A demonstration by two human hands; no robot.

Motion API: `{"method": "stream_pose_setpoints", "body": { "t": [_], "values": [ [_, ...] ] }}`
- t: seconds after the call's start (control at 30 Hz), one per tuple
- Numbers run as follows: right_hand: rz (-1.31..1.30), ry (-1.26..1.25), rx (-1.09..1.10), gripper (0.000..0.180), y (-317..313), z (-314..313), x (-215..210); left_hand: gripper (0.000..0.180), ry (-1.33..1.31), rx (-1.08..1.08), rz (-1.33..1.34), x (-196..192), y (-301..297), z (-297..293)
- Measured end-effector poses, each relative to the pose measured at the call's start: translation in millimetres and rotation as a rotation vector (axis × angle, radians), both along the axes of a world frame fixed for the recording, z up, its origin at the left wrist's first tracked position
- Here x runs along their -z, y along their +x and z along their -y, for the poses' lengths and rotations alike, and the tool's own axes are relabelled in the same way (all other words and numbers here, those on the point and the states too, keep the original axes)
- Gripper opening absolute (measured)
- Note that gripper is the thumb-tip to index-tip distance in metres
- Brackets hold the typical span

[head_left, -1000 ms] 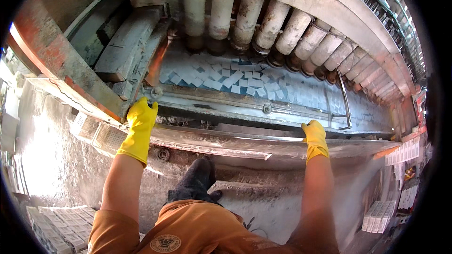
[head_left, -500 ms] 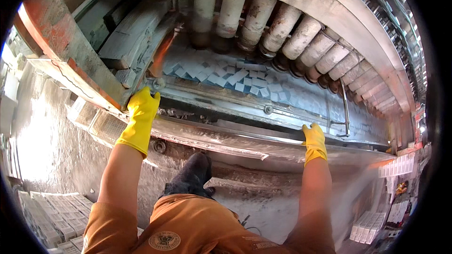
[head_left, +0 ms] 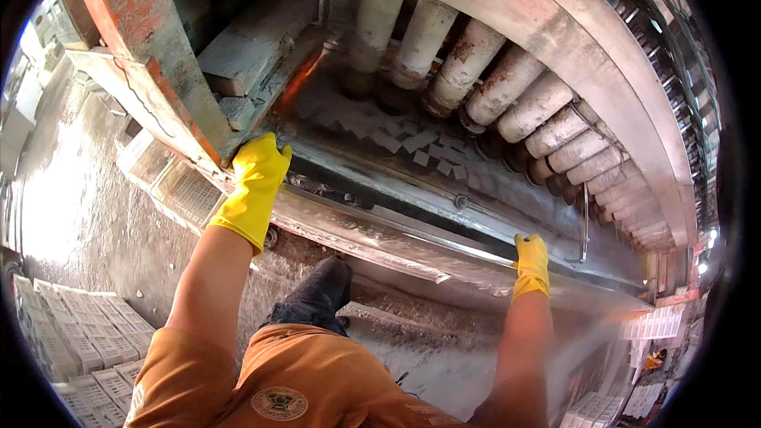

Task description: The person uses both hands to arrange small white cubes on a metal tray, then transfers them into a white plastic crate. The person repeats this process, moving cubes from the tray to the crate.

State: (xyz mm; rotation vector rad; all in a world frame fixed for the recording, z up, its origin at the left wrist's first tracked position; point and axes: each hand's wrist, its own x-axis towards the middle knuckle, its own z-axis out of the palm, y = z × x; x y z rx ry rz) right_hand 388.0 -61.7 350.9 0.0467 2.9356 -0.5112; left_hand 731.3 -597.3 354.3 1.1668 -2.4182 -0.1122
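Left hand [head_left: 255, 182] shifted inward | both grips closed on metal rail [head_left: 412, 230] | right hand [head_left: 531, 264]

Long dusty metal rail [head_left: 412, 242], horizontal, gripped.

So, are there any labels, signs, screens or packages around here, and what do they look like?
Round badge: on the orange shirt at the bottom, circular, dark with a pale rim.
White stacked blocks: lower left on the ground, pale rectangular pieces in rows, unwrapped.
More pale stacks: far right edge, small and blurred.
No screens or signs show.
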Motion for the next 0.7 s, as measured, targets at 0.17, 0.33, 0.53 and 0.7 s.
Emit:
{"method": "stream_pose_setpoints", "body": {
  "t": [0.17, 0.33, 0.53, 0.7],
  "values": [
    [-0.003, 0.032, -0.038, 0.045, -21, -13, 19, 0.037, 0.052, -0.023, 0.039, 6, -2, 5],
    [0.102, 0.025, -0.012, 0.037, -8, 11, -2, 0.036, 0.028, -0.031, 0.0, 6, 4, 9],
    [0.093, 0.058, -0.011, 0.034, -5, 2, -14, 0.038, 0.065, -0.008, 0.022, 2, -7, 5],
    [0.097, 0.037, 0.007, 0.032, -5, 18, -13, 0.042, 0.087, -0.054, 0.053, -2, 0, 7]
  ]
}}
